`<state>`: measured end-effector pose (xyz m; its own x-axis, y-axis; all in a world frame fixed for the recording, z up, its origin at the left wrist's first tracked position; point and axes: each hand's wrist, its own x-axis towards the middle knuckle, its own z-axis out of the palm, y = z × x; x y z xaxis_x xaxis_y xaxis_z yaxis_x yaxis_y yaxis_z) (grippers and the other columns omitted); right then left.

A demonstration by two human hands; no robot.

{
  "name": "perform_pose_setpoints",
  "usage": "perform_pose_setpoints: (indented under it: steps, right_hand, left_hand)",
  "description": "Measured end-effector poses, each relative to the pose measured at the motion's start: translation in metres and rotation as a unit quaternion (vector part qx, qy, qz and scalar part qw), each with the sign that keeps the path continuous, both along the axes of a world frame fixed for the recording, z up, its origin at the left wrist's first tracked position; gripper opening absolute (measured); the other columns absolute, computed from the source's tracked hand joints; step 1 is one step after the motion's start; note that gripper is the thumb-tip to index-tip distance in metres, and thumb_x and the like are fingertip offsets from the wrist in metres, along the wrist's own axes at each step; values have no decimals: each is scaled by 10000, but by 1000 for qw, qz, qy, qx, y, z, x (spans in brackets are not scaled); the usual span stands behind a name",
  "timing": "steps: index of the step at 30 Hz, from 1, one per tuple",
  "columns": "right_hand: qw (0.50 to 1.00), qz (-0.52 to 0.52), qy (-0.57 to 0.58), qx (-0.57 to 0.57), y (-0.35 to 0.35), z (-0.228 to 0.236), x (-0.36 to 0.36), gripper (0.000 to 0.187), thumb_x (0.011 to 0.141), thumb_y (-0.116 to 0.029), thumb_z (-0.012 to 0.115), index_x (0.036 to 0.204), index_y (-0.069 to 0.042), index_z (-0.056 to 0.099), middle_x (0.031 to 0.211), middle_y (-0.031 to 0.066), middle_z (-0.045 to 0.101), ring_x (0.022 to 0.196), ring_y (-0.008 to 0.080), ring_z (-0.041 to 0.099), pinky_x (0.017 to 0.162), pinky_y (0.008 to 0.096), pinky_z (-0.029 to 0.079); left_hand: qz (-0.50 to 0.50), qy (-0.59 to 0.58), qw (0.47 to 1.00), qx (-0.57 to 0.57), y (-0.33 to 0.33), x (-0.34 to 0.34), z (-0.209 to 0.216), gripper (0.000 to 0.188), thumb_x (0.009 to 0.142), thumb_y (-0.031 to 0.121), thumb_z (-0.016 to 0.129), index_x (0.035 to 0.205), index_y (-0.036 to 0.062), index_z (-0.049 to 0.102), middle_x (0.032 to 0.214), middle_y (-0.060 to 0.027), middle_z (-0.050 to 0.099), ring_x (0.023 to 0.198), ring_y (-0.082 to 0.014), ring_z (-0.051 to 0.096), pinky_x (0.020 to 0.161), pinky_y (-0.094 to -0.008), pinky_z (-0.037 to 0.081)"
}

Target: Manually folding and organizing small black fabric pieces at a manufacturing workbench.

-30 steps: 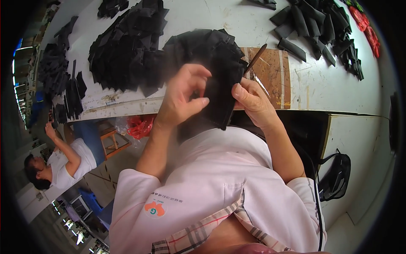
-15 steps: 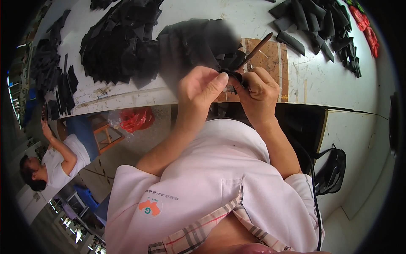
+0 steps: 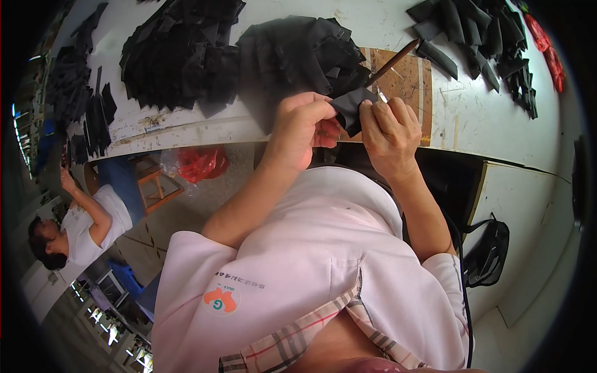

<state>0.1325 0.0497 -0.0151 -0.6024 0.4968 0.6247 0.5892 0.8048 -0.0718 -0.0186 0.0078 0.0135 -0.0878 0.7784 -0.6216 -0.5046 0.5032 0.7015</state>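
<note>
Between my two hands, at the front edge of the white table, is a small black fabric piece. My left hand pinches its left side between thumb and fingers. On the right side my right hand is closed over it, fingers bent and knuckles up. Just beyond the hands a brown board lies on the table, and a dark slim stick-like tool slants up over it. Whether that tool is fixed or held cannot be made out. A heap of black fabric pieces is right behind my left hand.
Another black fabric heap lies to the left, with rolled black pieces at the far right beside a red plastic bag. Below the table edge are a second red bag and a wooden stool. A co-worker is at left.
The black fabric piece, bunched and folded before, is now spread flatter between my hands. My hands have moved slightly right, and the whole view has shifted a little.
</note>
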Motion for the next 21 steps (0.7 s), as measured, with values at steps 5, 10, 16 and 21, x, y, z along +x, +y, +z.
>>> perform_pose_setpoints:
  steps: [5, 10, 16, 21]
  right_hand:
    - [877, 32, 152, -455, -10, 29, 0, 395, 630, -304, 673, 869, -3, 584, 770, 59, 497, 669, 178, 511, 543, 271, 415]
    - [816, 24, 322, -479, -14, 25, -4, 175, 705, -94, 682, 802, 26, 600, 650, 72, 523, 535, 134, 523, 473, 217, 403]
    - [942, -26, 171, -288, -12, 20, -17, 119, 685, 7, 624, 793, -14, 578, 701, 78, 526, 563, 208, 543, 498, 286, 439]
    - [871, -64, 232, -429, -5, 12, -12, 130, 690, 19, 615, 813, -4, 578, 677, 20, 516, 568, 108, 513, 484, 218, 393]
  left_hand:
    - [-24, 165, 979, 115, -1, 4, -15, 67, 777, 35, 554, 805, -25, 559, 655, -42, 580, 545, -53, 545, 467, -183, 454]
    - [-75, 362, 884, 286, -4, 15, -1, 62, 735, -43, 580, 779, -20, 542, 648, -34, 574, 571, -53, 543, 492, -201, 447]
    - [15, 503, 812, 295, -5, 23, -11, 72, 710, -62, 565, 759, -16, 539, 626, -37, 573, 534, -45, 537, 451, -206, 429]
    - [46, -73, 985, 148, 5, 1, -8, 211, 676, -88, 545, 869, -20, 496, 653, -38, 555, 489, -40, 465, 414, -170, 371]
